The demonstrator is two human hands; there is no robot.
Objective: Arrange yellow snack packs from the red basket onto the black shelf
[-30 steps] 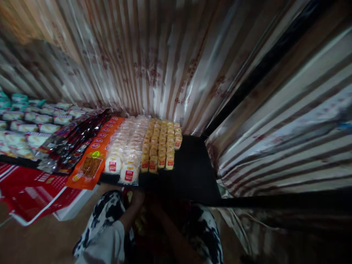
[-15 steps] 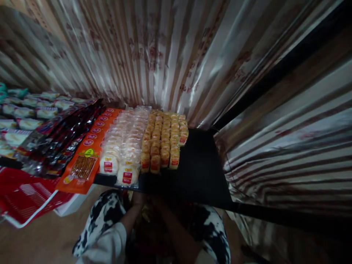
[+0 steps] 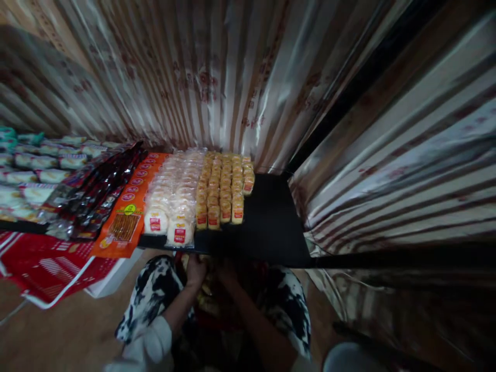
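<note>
My left hand (image 3: 196, 270) is low under the front edge of the black shelf (image 3: 267, 222), between my knees. Its fingers look curled, and what they hold, if anything, is lost in the dark. Close to its right, my right hand (image 3: 227, 274) reaches in at the same height, with its fingers hidden in shadow. Yellowish wrapped packets (image 3: 208, 289) lie dimly below and between the hands. Up on the shelf stand rows of small golden wrapped cakes (image 3: 225, 199), beside two rows of round white wrapped crackers (image 3: 179, 233).
Left along the shelf lie an orange snack pack (image 3: 129, 206), dark shiny packets (image 3: 103, 196) and white packets (image 3: 50, 161). A red basket (image 3: 58, 268) with a white handle sits lower left. Striped sheeting (image 3: 217, 77) hangs behind, and a black post (image 3: 329, 124) rises at the right.
The view has shifted, so the shelf front sits slightly higher and more of both hands shows below it. A pale rounded object has come into view at the bottom right.
</note>
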